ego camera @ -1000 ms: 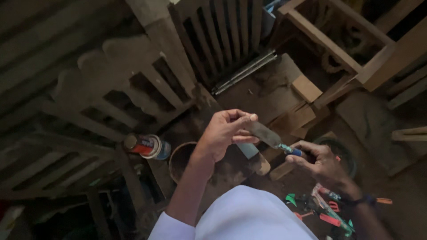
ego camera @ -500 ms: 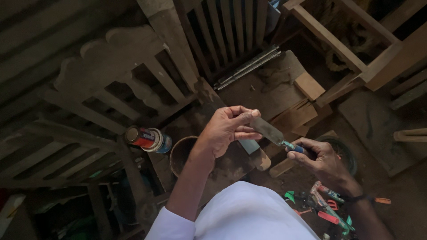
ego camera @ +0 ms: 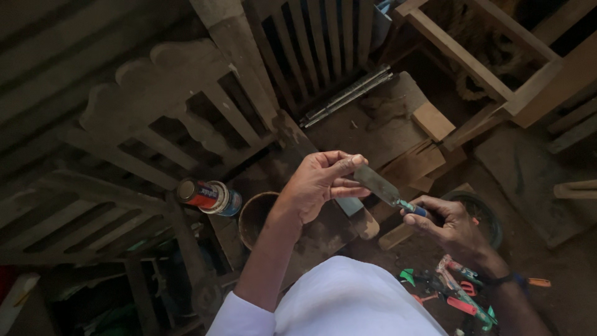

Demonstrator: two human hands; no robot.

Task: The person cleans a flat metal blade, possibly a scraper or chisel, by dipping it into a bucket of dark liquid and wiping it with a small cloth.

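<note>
A flat metal blade (ego camera: 379,184) with a blue handle is held between both hands above the workshop floor. My left hand (ego camera: 320,183) pinches the blade's far tip between thumb and fingers. My right hand (ego camera: 451,224) grips the blue handle end, lower and to the right. The blade slopes down from left to right. Below the hands lies a piece of wood (ego camera: 367,224).
A red and blue can (ego camera: 208,196) lies on its side at left, beside a round brown pot (ego camera: 255,214). Wooden slatted furniture frames (ego camera: 186,124) fill the left and top. Wood blocks (ego camera: 432,121) lie at upper right. Coloured hand tools (ego camera: 454,289) lie at lower right.
Both hands and the blade have shifted slightly downward and right in view; the grip on the blade is the same.
</note>
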